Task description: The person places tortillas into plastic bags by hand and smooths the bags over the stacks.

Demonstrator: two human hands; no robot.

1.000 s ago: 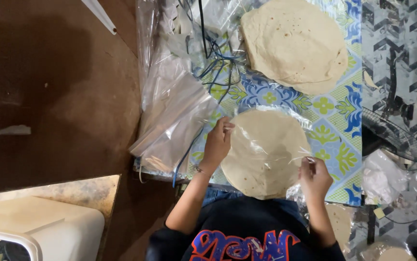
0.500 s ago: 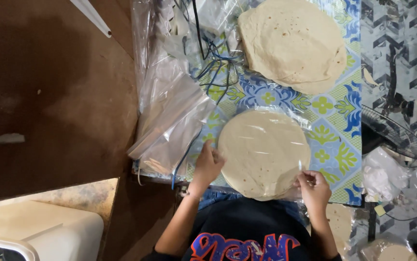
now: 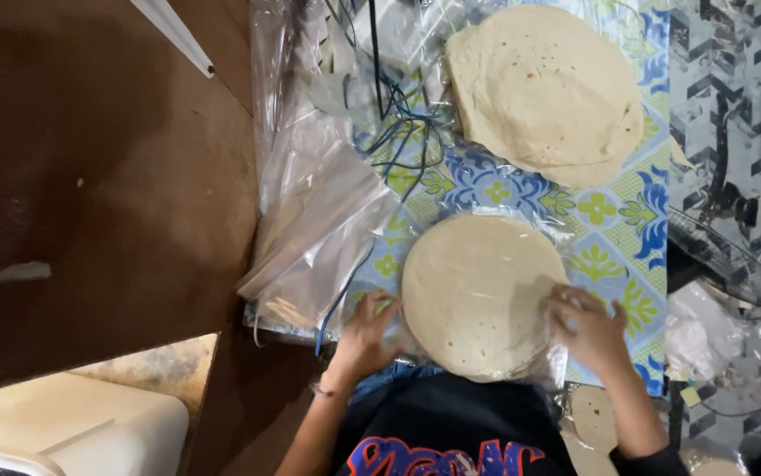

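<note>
A round stack of pale flatbreads inside a clear plastic bag (image 3: 479, 291) lies on a patterned blue, green and yellow table cover (image 3: 614, 220). My left hand (image 3: 370, 335) rests at the stack's lower left edge, fingers spread on the plastic. My right hand (image 3: 588, 324) presses flat on the stack's right side. A second, bigger pile of uncovered flatbreads (image 3: 546, 88) sits further back on the same cover.
A heap of clear plastic bags (image 3: 319, 229) lies left of the stack, with blue and black cables (image 3: 402, 132) running across it. A brown floor (image 3: 89, 176) is at left, a white container (image 3: 72, 432) at lower left, crumpled plastic (image 3: 706, 335) at right.
The bagged stack now lies flat and smooth. My left hand has moved down from the stack's upper left to its lower left edge, and my right hand has moved onto its right side.
</note>
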